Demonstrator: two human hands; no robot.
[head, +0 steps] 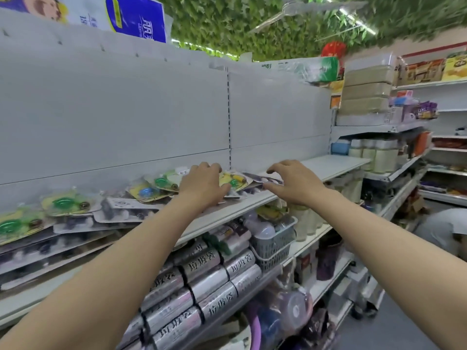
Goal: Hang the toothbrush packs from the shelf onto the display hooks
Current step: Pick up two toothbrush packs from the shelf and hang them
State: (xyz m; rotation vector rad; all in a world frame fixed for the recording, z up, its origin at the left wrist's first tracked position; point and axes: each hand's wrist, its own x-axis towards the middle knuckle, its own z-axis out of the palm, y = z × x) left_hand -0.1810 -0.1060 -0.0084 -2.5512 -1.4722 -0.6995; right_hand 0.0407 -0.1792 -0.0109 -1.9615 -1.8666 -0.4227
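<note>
Left hand (202, 184): my palm covers most of a yellow pack (236, 180); whether my fingers grip it cannot be determined.
Right hand (294, 181): my fingers curve over a dark pack (261, 178); contact not resolvable.
Pack print: blurred, unreadable.
Stacked packs (22, 224): cut by the left edge; lower layers hidden under upper ones.
Blue-and-white bundle (136, 17): cropped by the top edge.
Person (441, 229): cut by the right edge; only a grey back shows.
</note>
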